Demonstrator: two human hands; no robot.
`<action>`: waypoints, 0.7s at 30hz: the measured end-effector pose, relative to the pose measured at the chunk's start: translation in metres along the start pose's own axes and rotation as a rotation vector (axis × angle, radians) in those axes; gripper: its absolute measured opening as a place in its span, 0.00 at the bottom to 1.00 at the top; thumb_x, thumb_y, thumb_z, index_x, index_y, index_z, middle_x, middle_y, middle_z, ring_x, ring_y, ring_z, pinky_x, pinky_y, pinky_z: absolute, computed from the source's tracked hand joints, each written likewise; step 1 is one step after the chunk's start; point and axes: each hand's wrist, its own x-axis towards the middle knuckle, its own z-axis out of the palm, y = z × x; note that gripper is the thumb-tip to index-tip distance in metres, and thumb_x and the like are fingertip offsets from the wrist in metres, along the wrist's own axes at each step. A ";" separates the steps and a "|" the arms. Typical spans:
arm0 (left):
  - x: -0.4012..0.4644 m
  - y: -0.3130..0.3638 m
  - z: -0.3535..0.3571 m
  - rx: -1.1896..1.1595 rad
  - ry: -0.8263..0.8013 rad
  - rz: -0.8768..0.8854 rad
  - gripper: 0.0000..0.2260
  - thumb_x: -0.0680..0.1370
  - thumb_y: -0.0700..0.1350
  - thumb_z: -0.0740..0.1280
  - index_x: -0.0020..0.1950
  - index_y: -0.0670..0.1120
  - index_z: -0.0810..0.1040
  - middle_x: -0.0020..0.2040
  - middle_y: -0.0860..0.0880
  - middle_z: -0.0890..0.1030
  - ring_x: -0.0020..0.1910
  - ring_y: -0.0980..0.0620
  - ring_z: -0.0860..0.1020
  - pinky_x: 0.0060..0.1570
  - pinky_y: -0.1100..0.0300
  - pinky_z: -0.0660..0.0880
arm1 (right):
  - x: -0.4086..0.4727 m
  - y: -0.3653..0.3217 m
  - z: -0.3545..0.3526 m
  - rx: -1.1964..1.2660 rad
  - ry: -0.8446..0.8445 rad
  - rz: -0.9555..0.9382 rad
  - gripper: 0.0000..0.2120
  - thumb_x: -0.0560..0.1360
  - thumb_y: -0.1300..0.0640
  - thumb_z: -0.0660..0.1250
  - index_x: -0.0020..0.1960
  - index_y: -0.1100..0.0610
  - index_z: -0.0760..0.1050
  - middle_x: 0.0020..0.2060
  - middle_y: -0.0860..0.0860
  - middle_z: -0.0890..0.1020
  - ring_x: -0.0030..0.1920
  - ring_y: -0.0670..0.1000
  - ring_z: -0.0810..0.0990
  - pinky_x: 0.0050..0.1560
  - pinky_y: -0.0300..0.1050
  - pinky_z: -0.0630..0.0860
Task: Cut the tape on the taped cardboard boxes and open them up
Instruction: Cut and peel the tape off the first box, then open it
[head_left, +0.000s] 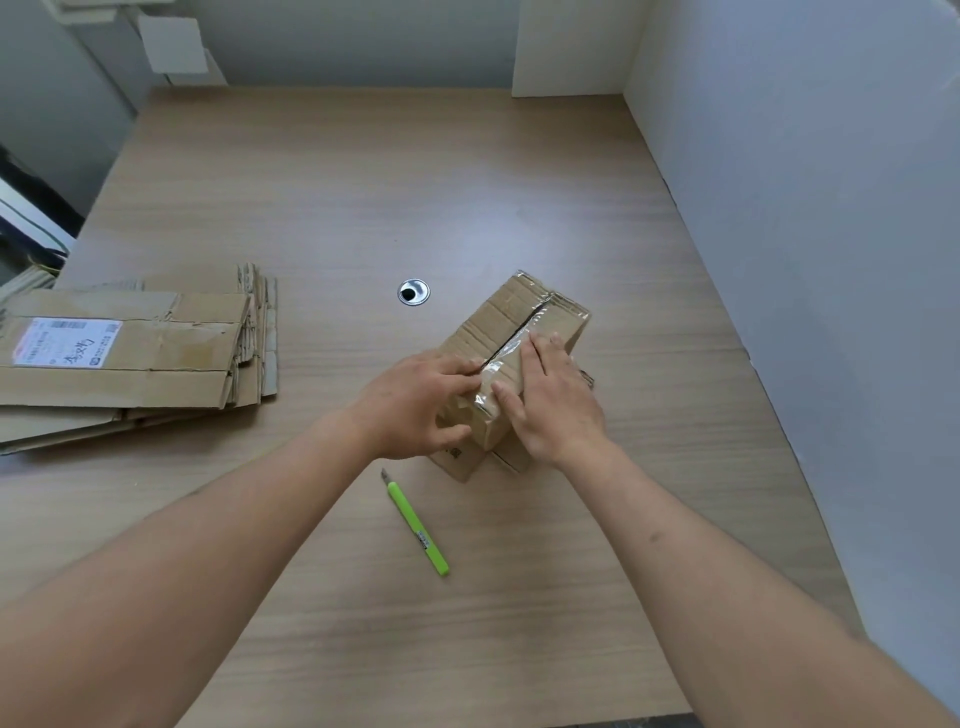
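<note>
A small cardboard box stands on the wooden table, right of centre, with clear tape along its top seam. A dark slit runs along the far half of that seam. My left hand rests on the box's near left side, its fingertips at the seam. On the right top flap lies my right hand, fingers straight and pressing beside the seam. A green utility knife lies loose on the table just in front of the box, blade end pointing away from me.
A stack of flattened cardboard boxes lies at the table's left edge, the top one bearing a white shipping label. A round metal cable hole sits mid-table. A grey wall borders the right side.
</note>
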 end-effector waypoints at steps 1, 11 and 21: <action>0.001 0.000 -0.002 -0.009 -0.005 0.016 0.24 0.75 0.53 0.75 0.70 0.48 0.80 0.74 0.53 0.75 0.70 0.48 0.75 0.69 0.50 0.72 | 0.003 0.001 -0.002 -0.008 -0.052 -0.004 0.35 0.85 0.39 0.51 0.83 0.59 0.50 0.83 0.53 0.50 0.83 0.55 0.45 0.81 0.52 0.49; 0.004 -0.019 0.005 -0.181 0.083 0.044 0.17 0.76 0.37 0.75 0.62 0.52 0.86 0.68 0.50 0.79 0.64 0.44 0.78 0.60 0.44 0.78 | -0.019 -0.003 0.007 0.048 0.191 -0.205 0.23 0.76 0.39 0.70 0.62 0.55 0.79 0.61 0.51 0.77 0.61 0.54 0.77 0.53 0.51 0.79; 0.009 -0.025 0.001 -0.089 0.132 0.072 0.20 0.71 0.37 0.80 0.62 0.47 0.85 0.62 0.49 0.83 0.60 0.43 0.81 0.54 0.45 0.81 | -0.008 0.018 -0.003 0.060 0.093 -0.243 0.23 0.77 0.58 0.74 0.71 0.53 0.77 0.74 0.49 0.74 0.77 0.53 0.68 0.63 0.55 0.79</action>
